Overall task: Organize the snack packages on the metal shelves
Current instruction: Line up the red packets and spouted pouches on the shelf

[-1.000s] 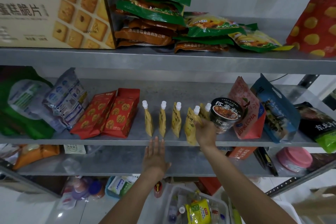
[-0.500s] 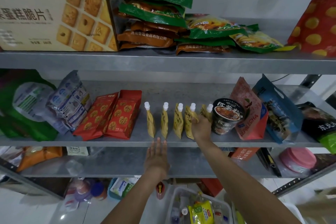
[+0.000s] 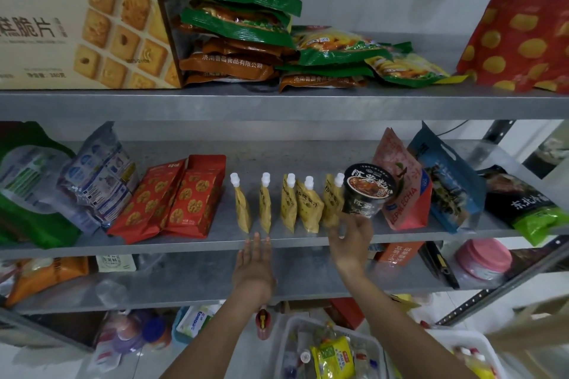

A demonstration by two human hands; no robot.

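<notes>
**A:** What has moved since half a second ago?

**B:** The right grip (image 3: 351,237) has let go of the fourth pouch (image 3: 308,208). It has dropped lower and to the right, and is now in front of the middle shelf (image 3: 184,243), under the black noodle cup (image 3: 368,194). The left grip (image 3: 255,258) has hardly moved.

**A:** Is the right grip holding anything?

**B:** Nothing I can make out. Its fingers are loosely spread and point up toward the base of the cup and the foot of the fifth pouch (image 3: 332,200). The hand is blurred, so I can't tell whether a fingertip touches either one.

**A:** And the left?

**B:** It is flat and wide, with the fingers straight and close together. The tips reach the shelf's front edge just below the second pouch (image 3: 264,206), and it holds nothing.

**A:** Where are the pouches?

**B:** All five yellow spout pouches (image 3: 288,206) stand upright in a row near the front of the middle shelf, white caps on top. The three on the right stand closer together than the two on the left. Two red cookie bags (image 3: 197,197) lean just to the left of the row. The noodle cup is just beside the fifth pouch on the right, tipped so its lid faces forward, with a pink bag (image 3: 403,194) behind it and a blue bag (image 3: 446,188) further right.

**A:** And higher up?

**B:** On the top shelf (image 3: 277,104) a stack of green and brown packets (image 3: 237,24) sits beside a biscuit box (image 3: 86,40).
</notes>
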